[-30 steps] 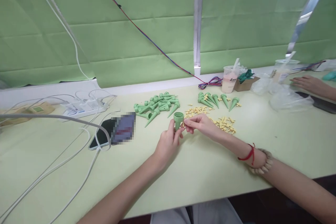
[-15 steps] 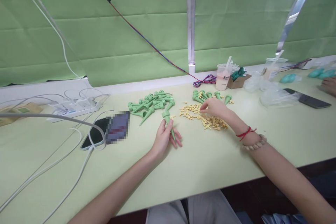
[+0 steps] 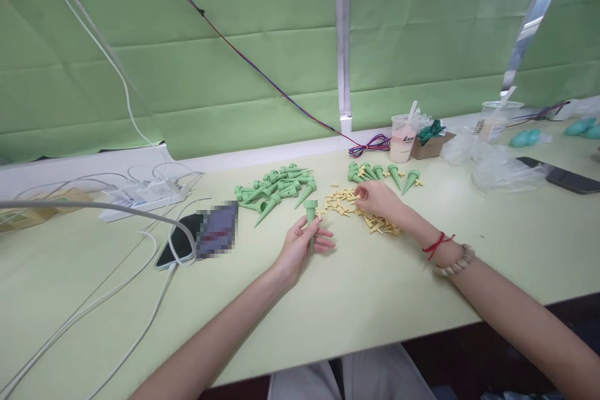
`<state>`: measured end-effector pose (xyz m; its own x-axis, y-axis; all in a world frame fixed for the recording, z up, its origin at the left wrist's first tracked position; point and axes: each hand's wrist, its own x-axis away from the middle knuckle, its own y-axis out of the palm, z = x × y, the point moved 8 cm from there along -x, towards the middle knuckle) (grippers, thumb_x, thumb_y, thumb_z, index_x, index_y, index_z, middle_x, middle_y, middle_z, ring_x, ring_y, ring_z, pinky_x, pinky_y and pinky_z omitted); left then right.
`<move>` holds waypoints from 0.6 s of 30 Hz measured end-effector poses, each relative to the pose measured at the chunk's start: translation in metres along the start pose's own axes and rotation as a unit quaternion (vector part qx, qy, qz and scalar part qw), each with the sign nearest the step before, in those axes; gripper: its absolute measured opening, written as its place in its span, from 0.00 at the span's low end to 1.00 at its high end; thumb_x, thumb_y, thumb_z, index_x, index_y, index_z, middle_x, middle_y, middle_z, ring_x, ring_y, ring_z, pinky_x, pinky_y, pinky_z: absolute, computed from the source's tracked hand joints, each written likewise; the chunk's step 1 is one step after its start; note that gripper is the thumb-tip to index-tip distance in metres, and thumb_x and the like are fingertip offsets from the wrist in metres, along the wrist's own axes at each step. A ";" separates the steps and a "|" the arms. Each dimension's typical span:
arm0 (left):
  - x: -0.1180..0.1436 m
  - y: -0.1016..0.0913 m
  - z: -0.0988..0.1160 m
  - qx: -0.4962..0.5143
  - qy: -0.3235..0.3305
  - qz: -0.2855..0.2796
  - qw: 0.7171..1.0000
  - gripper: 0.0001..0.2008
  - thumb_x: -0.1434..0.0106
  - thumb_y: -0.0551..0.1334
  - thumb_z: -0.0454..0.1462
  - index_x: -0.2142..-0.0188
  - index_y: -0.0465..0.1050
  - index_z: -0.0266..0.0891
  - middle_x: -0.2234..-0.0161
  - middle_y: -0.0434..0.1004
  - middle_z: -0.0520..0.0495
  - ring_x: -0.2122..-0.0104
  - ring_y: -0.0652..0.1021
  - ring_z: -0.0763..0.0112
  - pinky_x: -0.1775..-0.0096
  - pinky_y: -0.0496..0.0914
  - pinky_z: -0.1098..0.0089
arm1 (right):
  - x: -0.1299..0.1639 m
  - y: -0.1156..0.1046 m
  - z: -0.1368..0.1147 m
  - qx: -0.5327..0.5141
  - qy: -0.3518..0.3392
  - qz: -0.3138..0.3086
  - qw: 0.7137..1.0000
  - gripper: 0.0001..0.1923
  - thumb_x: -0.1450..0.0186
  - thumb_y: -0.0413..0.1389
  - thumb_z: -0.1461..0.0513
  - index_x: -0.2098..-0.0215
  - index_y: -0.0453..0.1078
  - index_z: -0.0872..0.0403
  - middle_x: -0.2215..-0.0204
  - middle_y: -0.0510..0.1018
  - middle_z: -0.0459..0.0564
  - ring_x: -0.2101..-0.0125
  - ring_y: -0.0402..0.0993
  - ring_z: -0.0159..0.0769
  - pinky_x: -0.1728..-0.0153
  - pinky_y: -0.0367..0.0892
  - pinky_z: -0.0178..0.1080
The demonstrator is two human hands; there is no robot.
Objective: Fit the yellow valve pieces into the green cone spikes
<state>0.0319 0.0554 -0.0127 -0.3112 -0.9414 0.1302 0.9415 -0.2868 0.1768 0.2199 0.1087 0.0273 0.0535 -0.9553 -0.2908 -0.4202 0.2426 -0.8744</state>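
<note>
My left hand [image 3: 300, 249] grips a green plastic watering spike [image 3: 310, 217] between thumb and fingers, cap up and point down. A small yellow piece sticks out from the spike's right side, below the cap. My right hand [image 3: 376, 197] reaches over a scattered pile of yellow T-shaped valve pieces [image 3: 341, 202]. Its thumb and fingertips are pinched together, and whatever lies between them is hidden. Left of the yellow pile lies a heap of green spikes [image 3: 276, 187]. Behind my right hand sit several green spikes [image 3: 394, 175] with yellow pieces in them.
Phones [image 3: 180, 240] and white cables lie at the left, by a power strip [image 3: 145, 192]. A drink cup [image 3: 402, 140], a small cardboard box [image 3: 429, 145] and plastic bags [image 3: 504, 172] stand at the back right. Another phone [image 3: 562, 176] lies farther right.
The spike in my left hand has turned from tilted to nearly upright. My right hand stays pinched over the yellow pieces. The view has shifted slightly left.
</note>
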 end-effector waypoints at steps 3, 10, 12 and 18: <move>-0.001 0.000 0.000 0.030 0.021 0.000 0.999 0.10 0.41 0.58 0.40 0.63 0.63 0.35 0.72 0.76 0.45 0.73 0.78 0.70 0.70 0.70 0.72 | 0.003 -0.004 -0.020 -0.140 -0.037 0.030 0.989 0.10 0.44 0.52 0.64 0.65 0.73 0.58 0.67 0.75 0.53 0.70 0.70 0.34 0.66 0.64 0.37; 0.001 -0.002 0.000 0.059 0.030 0.000 0.998 0.12 0.43 0.61 0.41 0.64 0.68 0.32 0.71 0.77 0.43 0.71 0.78 0.68 0.62 0.71 0.67 | 0.024 0.033 -0.059 -0.527 0.037 -0.141 0.837 0.13 0.50 0.61 0.56 0.70 0.74 0.56 0.71 0.77 0.49 0.68 0.72 0.32 0.65 0.68 0.36; 0.002 -0.001 0.001 0.070 0.031 -0.005 0.997 0.12 0.44 0.62 0.41 0.65 0.69 0.32 0.70 0.78 0.42 0.69 0.78 0.67 0.60 0.70 0.65 | 0.026 0.035 -0.057 -0.537 0.059 -0.139 0.830 0.15 0.54 0.64 0.56 0.70 0.75 0.56 0.71 0.78 0.48 0.68 0.72 0.32 0.63 0.68 0.36; 0.000 0.001 -0.003 0.069 0.037 -0.017 0.997 0.14 0.45 0.63 0.42 0.65 0.71 0.32 0.69 0.78 0.41 0.69 0.78 0.66 0.60 0.70 0.64 | 0.027 0.037 -0.049 -0.505 0.070 -0.128 0.851 0.24 0.56 0.65 0.56 0.62 0.74 0.57 0.69 0.78 0.50 0.66 0.73 0.34 0.61 0.66 0.38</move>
<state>0.0331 0.0542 -0.0152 -0.3281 -0.9432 0.0512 0.9023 -0.2969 0.3126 0.1609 0.0839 0.0063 0.1815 -0.9829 -0.0309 -0.9788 -0.1776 -0.1022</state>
